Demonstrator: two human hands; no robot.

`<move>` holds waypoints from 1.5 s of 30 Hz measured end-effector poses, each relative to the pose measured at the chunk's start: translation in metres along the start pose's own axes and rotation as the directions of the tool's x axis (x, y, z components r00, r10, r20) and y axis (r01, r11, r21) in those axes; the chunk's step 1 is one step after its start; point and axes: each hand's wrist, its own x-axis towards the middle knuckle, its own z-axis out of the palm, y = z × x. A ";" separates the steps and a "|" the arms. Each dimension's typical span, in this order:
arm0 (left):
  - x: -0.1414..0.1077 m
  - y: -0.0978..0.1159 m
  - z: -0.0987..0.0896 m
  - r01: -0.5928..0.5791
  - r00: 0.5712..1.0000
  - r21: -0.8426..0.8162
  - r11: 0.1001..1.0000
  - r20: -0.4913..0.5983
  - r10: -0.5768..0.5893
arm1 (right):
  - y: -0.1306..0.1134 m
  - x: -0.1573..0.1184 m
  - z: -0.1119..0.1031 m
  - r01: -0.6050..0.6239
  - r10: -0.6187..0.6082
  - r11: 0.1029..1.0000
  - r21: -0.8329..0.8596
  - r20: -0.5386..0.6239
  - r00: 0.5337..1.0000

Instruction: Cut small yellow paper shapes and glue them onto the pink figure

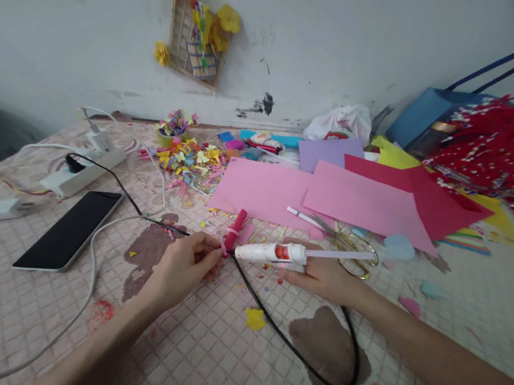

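Observation:
Near the centre, my left hand [183,266] is closed, its fingertips pinching a red paper roll [237,227] with a pink band around it. My right hand [319,274] is wrapped round a white glue gun [261,253], whose tip points left and lies close to the roll and my left fingertips. A clear glue stick [339,253] sticks out of the gun's back end. The gun's black cord [284,338] loops over the tablecloth below. Gold-handled scissors [346,246] lie just behind my right hand. A yellow paper flower [255,318] rests on the cloth in front.
Pink paper sheets [266,188] and red paper [433,197] lie behind and to the right. A black phone [71,232], a power strip [85,173] and white cables are at left. Small paper pieces [190,157] are heaped near the wall, and red tinsel [498,148] lies far right.

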 end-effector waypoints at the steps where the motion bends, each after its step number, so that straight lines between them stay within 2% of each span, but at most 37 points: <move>1: 0.000 0.000 0.000 -0.001 1.000 0.009 1.000 -0.002 0.001 | 0.000 0.000 0.000 -0.002 0.002 1.000 -0.002 0.002 1.000; 6: -0.001 0.000 -0.003 0.015 1.000 0.067 0.998 -0.001 -0.015 | 0.003 0.000 0.000 -0.015 0.015 1.000 0.022 0.000 1.000; 9: -0.002 0.000 -0.012 -0.016 1.000 0.172 0.985 0.001 0.016 | 0.004 -0.001 0.000 -0.021 0.022 0.997 0.077 -0.018 1.000; 11: -0.004 0.002 -0.017 -0.041 0.995 0.329 0.943 -0.074 0.070 | 0.005 0.000 -0.001 -0.042 0.045 0.992 0.123 -0.023 0.999; 12: -0.006 0.005 -0.018 -0.050 0.980 0.423 0.905 -0.152 0.125 | 0.005 0.000 -0.002 -0.049 0.053 0.988 0.146 -0.025 0.998; 14: -0.012 0.012 -0.014 -0.099 0.921 0.574 0.813 -0.257 0.293 | 0.005 0.001 -0.002 -0.037 0.045 0.981 0.192 -0.038 0.998; 15: -0.016 0.017 -0.009 -0.161 0.914 0.588 0.793 -0.214 0.344 | 0.004 0.001 -0.003 -0.021 0.033 0.977 0.211 -0.052 0.998; 17: -0.025 0.024 0.004 -0.314 0.937 0.514 0.798 0.033 0.347 | 0.004 0.003 -0.003 0.007 0.012 0.972 0.237 -0.080 0.997; 19: -0.033 0.027 0.020 -0.399 0.916 0.454 0.796 0.226 0.330 | 0.003 0.003 -0.003 0.012 0.012 0.967 0.253 -0.093 0.996; 21: -0.038 0.025 0.032 -0.438 0.896 0.455 0.776 0.288 0.337 | 0.003 0.003 -0.003 0.003 0.022 0.966 0.260 -0.096 0.995; 23: -0.041 0.020 0.038 -0.445 0.893 0.475 0.759 0.298 0.337 | 0.003 0.003 -0.003 0.000 0.027 0.965 0.261 -0.097 0.995; 28: -0.041 0.011 0.042 -0.457 0.886 0.466 0.758 0.310 0.344 | 0.004 0.004 -0.004 -0.001 0.029 0.966 0.258 -0.102 0.994; 32: -0.040 0.008 0.042 -0.449 0.890 0.443 0.776 0.296 0.346 | 0.003 0.005 -0.004 -0.004 0.035 0.960 0.280 -0.106 0.994; 36: -0.037 0.014 0.036 -0.378 0.921 0.376 0.846 0.249 0.301 | 0.003 0.006 -0.004 -0.021 0.055 0.948 0.317 -0.099 0.994; 41: -0.028 0.019 0.015 -0.225 0.974 0.327 0.918 0.075 0.212 | 0.005 0.004 -0.003 -0.066 0.103 0.948 0.311 -0.105 0.989; 45: -0.016 0.010 0.004 -0.241 0.965 0.181 0.954 -0.062 0.256 | 0.009 0.000 -0.001 -0.097 0.127 0.936 0.338 -0.065 0.990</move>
